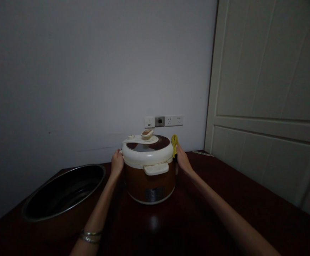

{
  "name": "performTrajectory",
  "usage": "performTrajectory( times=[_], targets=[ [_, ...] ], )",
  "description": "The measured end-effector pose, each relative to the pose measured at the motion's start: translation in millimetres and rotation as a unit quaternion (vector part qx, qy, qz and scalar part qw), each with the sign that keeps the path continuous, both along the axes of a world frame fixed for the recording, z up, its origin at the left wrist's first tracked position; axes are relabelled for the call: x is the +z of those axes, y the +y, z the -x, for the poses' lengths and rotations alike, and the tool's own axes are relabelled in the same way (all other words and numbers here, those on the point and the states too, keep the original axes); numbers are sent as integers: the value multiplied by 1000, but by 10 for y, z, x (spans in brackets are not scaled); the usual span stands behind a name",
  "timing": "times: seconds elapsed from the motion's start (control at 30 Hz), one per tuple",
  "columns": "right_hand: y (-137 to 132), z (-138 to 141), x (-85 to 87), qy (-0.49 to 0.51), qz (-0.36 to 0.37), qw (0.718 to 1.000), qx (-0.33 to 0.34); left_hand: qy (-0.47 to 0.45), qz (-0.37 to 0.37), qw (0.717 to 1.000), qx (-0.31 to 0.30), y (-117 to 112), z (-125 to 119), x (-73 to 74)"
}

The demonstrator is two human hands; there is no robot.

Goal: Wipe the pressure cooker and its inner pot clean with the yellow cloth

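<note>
A brown and cream rice cooker (149, 177) stands on a dark wooden table (224, 209), its lid closed. My left hand (117, 163) presses against the cooker's left side near the lid rim, fingers curled on it. At the cooker's right side, my right hand (183, 160) holds a yellow cloth (174, 145) against the upper edge of the lid.
A large dark metal basin (64, 192) sits on the table to the left. Wall sockets (163, 121) are behind the cooker on a pale wall. A cream panelled door (269, 99) stands to the right. Bracelets (90, 236) circle my left wrist.
</note>
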State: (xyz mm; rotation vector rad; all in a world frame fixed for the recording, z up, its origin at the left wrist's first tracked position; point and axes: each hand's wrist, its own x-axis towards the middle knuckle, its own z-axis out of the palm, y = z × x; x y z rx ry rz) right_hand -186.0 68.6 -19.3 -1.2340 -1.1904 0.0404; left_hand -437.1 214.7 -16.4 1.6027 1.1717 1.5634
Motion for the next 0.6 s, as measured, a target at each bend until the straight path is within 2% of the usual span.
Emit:
performTrajectory(
  times=[0.07,0.13,0.23,0.33,0.43,0.6],
  targets=[
    [-78,102,39,-85,-16,996,-17,-8,-4,1000,-8,12,-4,-12],
    [-189,247,139,-221,-27,974,-37,-23,-8,1000,-15,26,-10,-26],
    [-332,487,429,-436,9,899,-25,-58,-5,998,-5,44,-22,-48],
    [-347,755,737,-566,34,823,20,-102,-5,995,-5,49,-30,-64],
    [-202,1081,902,-625,41,778,42,-185,8,982,-32,37,-19,-55],
    [262,1717,965,-635,146,758,-7,-337,137,930,-57,-37,56,32]
  ],
)
